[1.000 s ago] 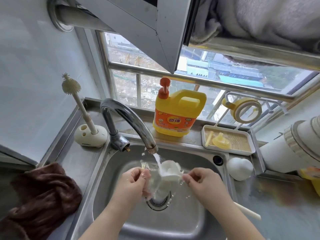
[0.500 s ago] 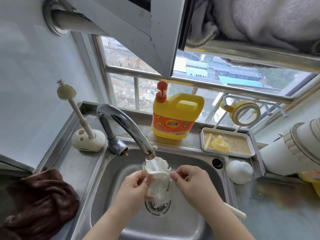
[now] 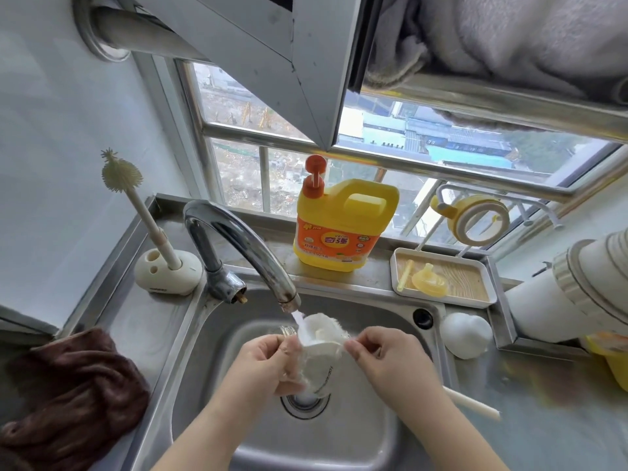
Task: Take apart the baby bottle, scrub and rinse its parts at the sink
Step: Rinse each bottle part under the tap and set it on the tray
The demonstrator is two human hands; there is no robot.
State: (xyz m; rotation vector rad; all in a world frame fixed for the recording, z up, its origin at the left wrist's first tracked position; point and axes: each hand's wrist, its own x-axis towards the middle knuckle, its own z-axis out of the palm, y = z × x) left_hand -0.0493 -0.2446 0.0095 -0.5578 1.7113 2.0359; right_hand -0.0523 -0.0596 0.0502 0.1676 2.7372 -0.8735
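A: What stood on the left?

B: A brush (image 3: 136,195) stood in its holder (image 3: 168,271), beside the tap (image 3: 238,246). Water ran from the tap onto the bottle (image 3: 317,355).

A: Where was the bottle?

B: It was over the sink (image 3: 356,447), right above the drain (image 3: 304,401). The left hand (image 3: 268,365) had its fingers curled round the bottle. The right hand (image 3: 387,358) pinched something thin at the bottle's edge, fingers together. What it was could not be told.

A: What lay to the right?

B: The soap (image 3: 343,226), then a tray (image 3: 441,278) with a yellow nipple (image 3: 430,285).

A: What could go wrong?

B: The bottle looked wet and slippery. It could slip from the left hand and fall into the sink. The water hit its rim, so it could splash out too.
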